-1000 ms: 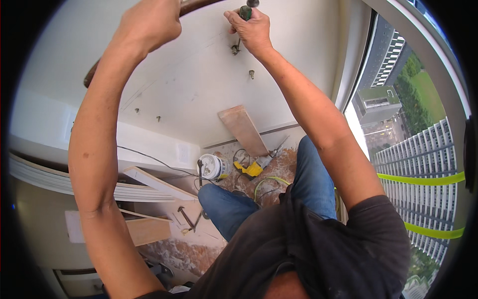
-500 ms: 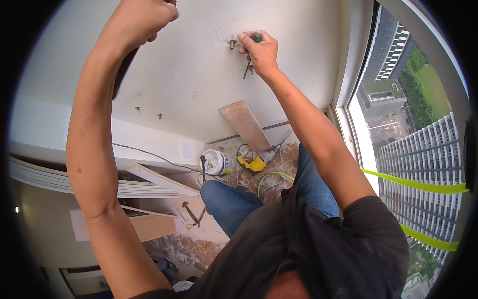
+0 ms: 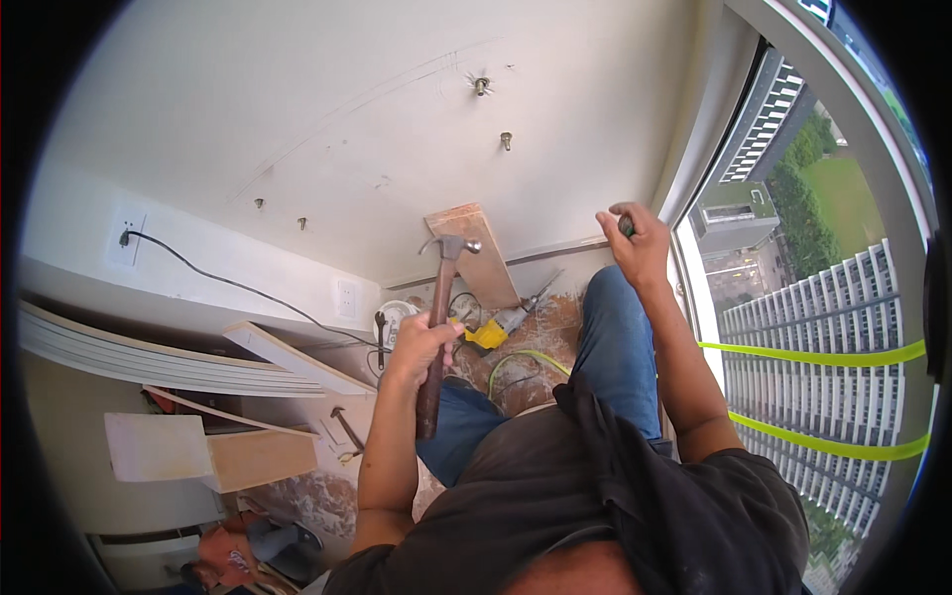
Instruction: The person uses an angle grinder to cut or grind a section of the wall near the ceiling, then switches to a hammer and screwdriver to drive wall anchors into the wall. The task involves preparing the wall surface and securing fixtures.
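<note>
My left hand point(image 3: 421, 349) is closed around the wooden handle of a claw hammer point(image 3: 442, 288), its metal head pointing up toward the wall. Off to the right, near the window frame, my right hand point(image 3: 647, 248) is curled around the green handle of a screwdriver point(image 3: 627, 227); its shaft is not visible now. On the white wall beyond both hands, an upper bolt point(image 3: 480, 86) sticks out amid scuffs, with a second bolt point(image 3: 506, 141) below it. Two smaller bolts jut out farther left, one of them point(image 3: 302, 223) nearer the wall's base.
A board point(image 3: 471, 253) leans on the wall behind the hammer. A yellow and grey power tool point(image 3: 488, 333) lies on the dusty floor near a white bucket point(image 3: 399, 312). Stacked panels point(image 3: 129, 357) fill the left. Another person point(image 3: 233, 555) is at lower left. Bright straps point(image 3: 823, 354) cross the window.
My left hand has come down from the upper left, bringing the hammer into full view. My right hand has moved away from the bolts, down and right, still gripping the screwdriver.
</note>
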### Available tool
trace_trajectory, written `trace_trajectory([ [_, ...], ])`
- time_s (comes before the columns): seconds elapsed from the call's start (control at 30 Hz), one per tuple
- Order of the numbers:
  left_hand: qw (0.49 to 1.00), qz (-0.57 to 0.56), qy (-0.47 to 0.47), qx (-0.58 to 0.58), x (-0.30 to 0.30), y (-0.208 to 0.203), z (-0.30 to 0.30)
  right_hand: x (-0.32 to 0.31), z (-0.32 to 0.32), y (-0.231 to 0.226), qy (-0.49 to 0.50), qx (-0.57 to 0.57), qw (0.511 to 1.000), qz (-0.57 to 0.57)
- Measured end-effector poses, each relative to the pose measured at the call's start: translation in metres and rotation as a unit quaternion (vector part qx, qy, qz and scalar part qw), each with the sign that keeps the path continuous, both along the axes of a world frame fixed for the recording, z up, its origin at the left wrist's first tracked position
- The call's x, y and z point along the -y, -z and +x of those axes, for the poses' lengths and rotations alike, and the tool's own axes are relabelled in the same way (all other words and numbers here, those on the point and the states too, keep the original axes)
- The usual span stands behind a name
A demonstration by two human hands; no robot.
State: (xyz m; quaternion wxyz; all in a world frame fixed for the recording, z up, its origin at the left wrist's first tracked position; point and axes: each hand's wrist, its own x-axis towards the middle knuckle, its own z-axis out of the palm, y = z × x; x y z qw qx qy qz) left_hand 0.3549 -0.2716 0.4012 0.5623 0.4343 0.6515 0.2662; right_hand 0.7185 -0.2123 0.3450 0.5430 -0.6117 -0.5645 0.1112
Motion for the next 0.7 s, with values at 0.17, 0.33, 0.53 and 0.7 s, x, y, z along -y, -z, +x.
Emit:
trace_trajectory([
  [0.17, 0.991, -0.052, -0.038, 0.118, 0.017, 0.031, 0.013, 0.026, 0.002, 0.105, 0.01, 0.243, 0.961, -0.132],
  [0.33, 0.982, 0.008, -0.067, 0.175, 0.02, 0.023, -0.001, 0.001, -0.019, 0.063, 0.027, 0.123, 0.985, -0.121],
  [0.53, 0.985, -0.037, -0.125, 0.111, 0.067, 0.066, -0.068, -0.106, -0.089, -0.084, -0.005, -0.105, 0.992, -0.067],
  [0.7, 0.966, -0.094, -0.217, 0.103, 0.116, 0.104, -0.103, -0.16, -0.118, -0.126, -0.019, -0.185, 0.977, -0.106],
])
